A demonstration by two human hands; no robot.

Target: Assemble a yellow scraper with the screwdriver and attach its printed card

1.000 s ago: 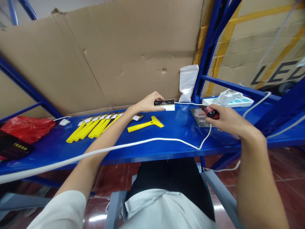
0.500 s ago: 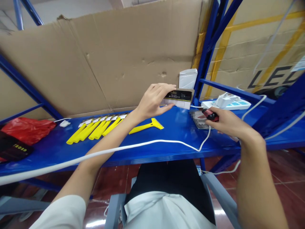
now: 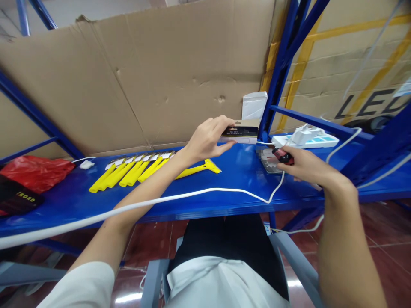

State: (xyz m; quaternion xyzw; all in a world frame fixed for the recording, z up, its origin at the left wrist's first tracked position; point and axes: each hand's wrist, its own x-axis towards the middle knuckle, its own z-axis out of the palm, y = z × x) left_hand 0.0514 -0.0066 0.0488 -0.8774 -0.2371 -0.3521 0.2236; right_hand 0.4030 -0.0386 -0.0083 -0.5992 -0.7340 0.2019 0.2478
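Observation:
My left hand point(image 3: 208, 139) pinches the left end of a small black-and-white cardboard box point(image 3: 245, 133) above the blue shelf point(image 3: 224, 196). The box has a hang-hole tab along its top edge. Farther right, my right hand point(image 3: 300, 162) is closed round a red-and-black handled object point(image 3: 282, 155); its exact kind does not show. Beneath that object lies a flat dark phone-like thing point(image 3: 269, 161), partly blurred. A yellow scraper point(image 3: 212, 167) lies under my left wrist, its handle partly covered by the forearm. Several yellow-handled scrapers point(image 3: 128, 173) are lined up to the left.
A white power strip point(image 3: 321, 140) with plugs sits behind my right hand. One white cable point(image 3: 192, 191) runs across the front of the shelf. A red plastic bag point(image 3: 38, 173) lies at the far left. Cardboard point(image 3: 160, 77) stands behind, beside a blue upright post point(image 3: 279, 64).
The box in my left hand has tilted, so its front face looks narrower and its top tab shows more. My right hand has hardly moved.

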